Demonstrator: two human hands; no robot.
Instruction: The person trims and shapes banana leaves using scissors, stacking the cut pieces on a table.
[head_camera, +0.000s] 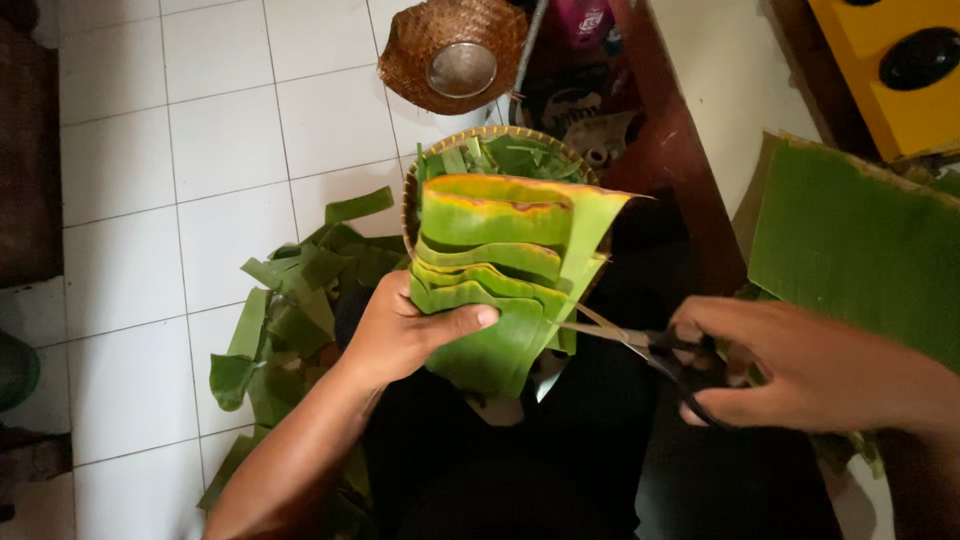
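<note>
Left hand (405, 335) grips folded banana leaves (495, 270); right hand (800, 365) holds scissors (640, 350), blades half-hidden behind leaf.

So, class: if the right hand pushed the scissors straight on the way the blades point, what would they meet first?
The right hand aims the scissors leftward; they would first meet the folded banana leaf stack in the left hand, seemingly at its right edge already.

White tiled floor (180, 150) (glossy) bears green leaf scraps (290, 310) and woven basket (452, 48).
</note>
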